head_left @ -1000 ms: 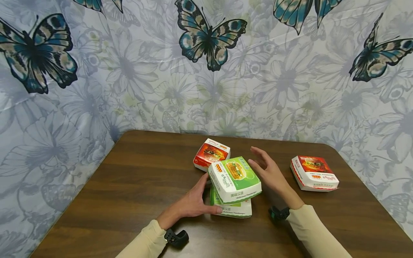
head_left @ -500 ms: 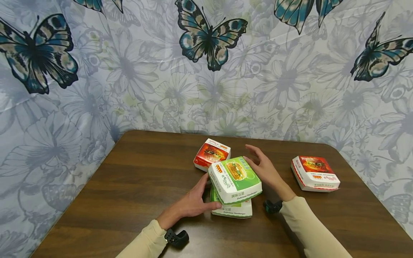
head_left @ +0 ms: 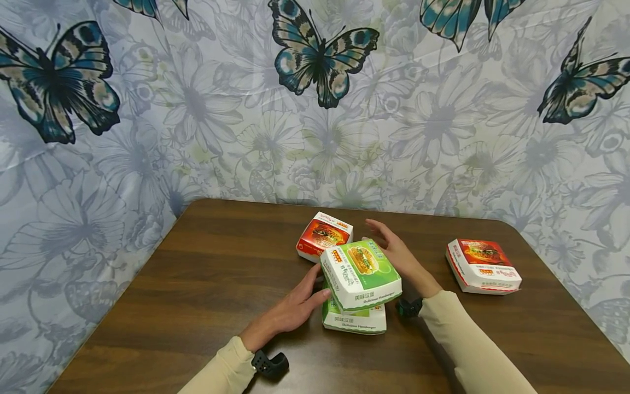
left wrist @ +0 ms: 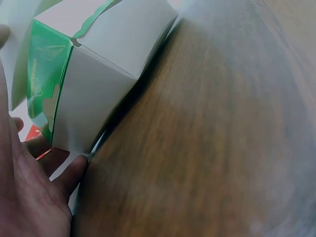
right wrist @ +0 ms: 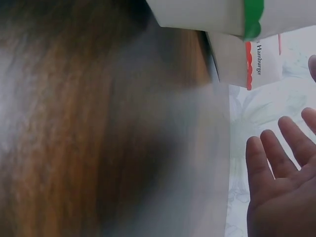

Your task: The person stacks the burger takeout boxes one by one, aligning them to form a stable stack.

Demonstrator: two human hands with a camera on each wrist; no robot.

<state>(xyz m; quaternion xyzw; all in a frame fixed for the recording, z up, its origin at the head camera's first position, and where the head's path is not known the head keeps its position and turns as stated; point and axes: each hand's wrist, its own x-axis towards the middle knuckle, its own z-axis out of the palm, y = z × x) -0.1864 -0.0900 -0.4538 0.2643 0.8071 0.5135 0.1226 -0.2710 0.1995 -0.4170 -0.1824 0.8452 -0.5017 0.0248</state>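
Two green-and-white hamburger boxes are stacked at mid-table. The upper green box [head_left: 361, 273] sits askew on the lower green box [head_left: 354, 323], which is partly hidden beneath it. My left hand [head_left: 290, 306] is at the stack's left side, its thumb apart from the lower box and its fingers close to the side. In the left wrist view, the fingertips are near a green-and-white box [left wrist: 94, 94]; contact cannot be told. My right hand [head_left: 401, 254] is behind the upper box's right side, its fingers extended and holding nothing in the right wrist view.
Directly behind the stack is a red-and-white hamburger box [head_left: 325, 235]. Another red box [head_left: 483, 265] lies at the right of the brown wooden table [head_left: 187, 273]. A cloth with butterflies [head_left: 325, 54] hangs beyond the table's back edge.
My right hand has moved left, closer to the upper green box. The left thumb has lifted away from the lower box's front. The boxes stay in about the same arrangement.
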